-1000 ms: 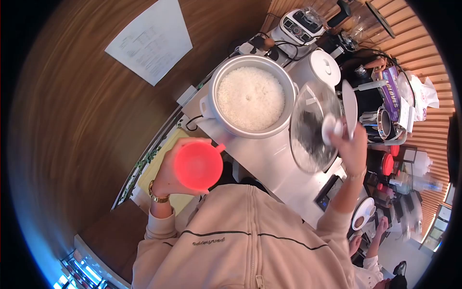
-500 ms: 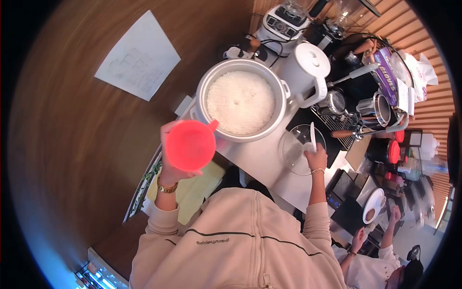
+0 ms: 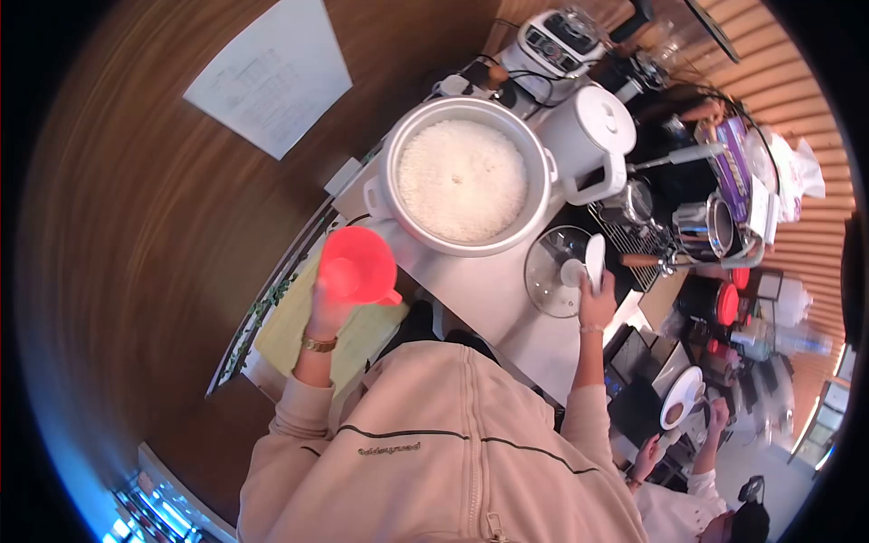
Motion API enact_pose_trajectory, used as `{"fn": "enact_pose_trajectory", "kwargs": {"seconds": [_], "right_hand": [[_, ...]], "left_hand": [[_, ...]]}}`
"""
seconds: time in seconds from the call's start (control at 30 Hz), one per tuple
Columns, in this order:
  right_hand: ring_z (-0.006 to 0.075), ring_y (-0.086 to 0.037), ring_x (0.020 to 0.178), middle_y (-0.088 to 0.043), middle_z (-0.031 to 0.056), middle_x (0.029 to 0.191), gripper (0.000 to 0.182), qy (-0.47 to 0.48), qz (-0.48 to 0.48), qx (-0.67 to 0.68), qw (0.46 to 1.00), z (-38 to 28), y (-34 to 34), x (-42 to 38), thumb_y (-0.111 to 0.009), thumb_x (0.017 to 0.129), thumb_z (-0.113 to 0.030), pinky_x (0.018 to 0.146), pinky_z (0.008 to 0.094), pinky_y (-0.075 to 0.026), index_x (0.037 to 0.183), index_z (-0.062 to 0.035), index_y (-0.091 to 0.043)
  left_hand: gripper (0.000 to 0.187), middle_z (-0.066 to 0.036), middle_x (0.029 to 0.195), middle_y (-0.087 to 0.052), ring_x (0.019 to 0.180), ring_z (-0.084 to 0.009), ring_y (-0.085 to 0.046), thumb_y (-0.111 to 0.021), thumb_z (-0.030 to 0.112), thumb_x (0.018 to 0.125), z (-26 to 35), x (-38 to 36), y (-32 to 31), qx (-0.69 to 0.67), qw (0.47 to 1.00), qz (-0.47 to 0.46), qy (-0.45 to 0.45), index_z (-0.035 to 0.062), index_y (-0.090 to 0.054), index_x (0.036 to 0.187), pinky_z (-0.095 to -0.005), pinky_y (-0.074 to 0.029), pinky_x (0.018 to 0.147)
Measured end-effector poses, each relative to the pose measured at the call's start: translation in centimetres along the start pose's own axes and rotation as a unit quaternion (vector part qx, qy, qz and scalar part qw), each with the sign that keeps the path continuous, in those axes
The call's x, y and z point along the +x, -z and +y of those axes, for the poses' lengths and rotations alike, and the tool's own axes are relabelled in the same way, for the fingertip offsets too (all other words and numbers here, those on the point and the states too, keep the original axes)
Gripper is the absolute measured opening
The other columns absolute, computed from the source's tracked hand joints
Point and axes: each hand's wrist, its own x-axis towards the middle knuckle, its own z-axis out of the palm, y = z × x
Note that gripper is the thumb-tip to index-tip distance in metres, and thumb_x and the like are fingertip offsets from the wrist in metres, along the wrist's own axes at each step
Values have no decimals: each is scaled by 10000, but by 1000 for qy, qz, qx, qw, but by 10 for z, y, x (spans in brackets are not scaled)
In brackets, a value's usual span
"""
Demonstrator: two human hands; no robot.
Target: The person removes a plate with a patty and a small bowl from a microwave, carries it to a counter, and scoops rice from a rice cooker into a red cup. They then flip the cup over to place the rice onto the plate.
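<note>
My left hand point(image 3: 328, 308) holds a red plastic cup point(image 3: 357, 264) to the left of a large open rice cooker point(image 3: 463, 179) full of white rice. On the white counter point(image 3: 489, 290), to the right of the cooker, lies a glass lid point(image 3: 554, 270). My right hand point(image 3: 595, 300) rests at its edge and grips a white rice paddle point(image 3: 594, 259) that points up over the lid.
A white kettle point(image 3: 593, 140) stands right of the cooker, with a blender base point(image 3: 557, 41), pots and a purple box point(image 3: 738, 172) behind. A sheet of paper point(image 3: 269, 77) hangs on the wood wall. Another person point(image 3: 697, 489) stands at lower right holding a bowl.
The glass lid went from raised in my right hand down onto the counter. The red cup swung up toward the cooker, then dropped back to the left.
</note>
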Motion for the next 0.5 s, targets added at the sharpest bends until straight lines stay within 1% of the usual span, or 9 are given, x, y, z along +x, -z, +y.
{"fn": "enact_pose_trajectory", "kwargs": {"seconds": [0.03,0.1,0.17,0.23,0.27,0.3,0.37,0.47,0.5], "right_hand": [[340,-645,853,-660,168,954,392,-6,27,46,999,-4,10,-9,-638,828,-356,736,414,-478,1111,-99,-554],[173,-597,798,-645,112,920,298,7,-4,153,988,-6,32,-22,-568,901,-250,731,314,-459,1104,-32,-567],[119,-568,783,-641,84,912,276,49,-14,263,964,-51,53,-28,-547,915,-197,725,279,-453,1130,-26,-576],[152,-615,755,-660,115,927,309,129,-76,182,972,-123,80,-28,-572,903,-175,704,267,-474,1178,-33,-567],[188,-637,745,-666,135,929,331,211,-83,92,970,-151,85,-24,-598,880,-177,680,281,-489,1178,-37,-567],[225,-658,735,-671,156,931,355,291,-90,0,953,-177,86,-20,-624,856,-180,656,296,-504,1178,-41,-568],[275,-667,702,-670,153,867,295,408,-104,-91,903,-226,77,-13,-631,817,-149,582,339,-518,1092,-56,-580],[256,-666,625,-657,111,726,160,420,-165,-235,861,-280,61,-10,-598,801,-108,530,355,-512,949,-66,-555],[253,-663,609,-647,107,691,132,449,-158,-255,842,-290,55,-10,-589,799,-102,519,354,-510,917,-72,-540]], "left_hand": [[879,-121,1376,-408,1280,-247,-397,-614,575,790,-4,4,-17,5,1000,21,-9,46,-282,1408,-439,-357,1048],[841,-108,1360,-415,1278,-227,-392,-606,544,812,-12,11,-35,16,999,35,-31,41,-282,1403,-403,-340,1057],[764,-109,1334,-431,1261,-217,-408,-573,510,849,-19,14,-41,35,998,20,-47,20,-312,1374,-374,-344,1050],[682,-103,1294,-460,1227,-205,-438,-552,472,872,-24,18,-43,7,999,39,-34,13,-349,1334,-361,-366,1026],[642,-100,1274,-474,1209,-199,-452,-542,453,884,-27,21,-44,-8,999,45,-27,9,-368,1314,-354,-377,1014],[617,-97,1254,-486,1191,-194,-465,-537,444,888,-25,26,-49,8,998,48,-35,12,-381,1300,-351,-384,1005],[569,-90,1213,-510,1155,-184,-490,-527,426,897,-15,33,-64,39,996,55,-52,17,-405,1274,-345,-399,986],[527,-88,1195,-523,1130,-181,-505,-521,403,902,-12,34,-70,-23,996,75,-39,14,-425,1245,-336,-405,977],[516,-87,1192,-523,1125,-180,-507,-517,397,905,-12,35,-70,-19,996,71,-43,15,-429,1240,-336,-406,974]]}}
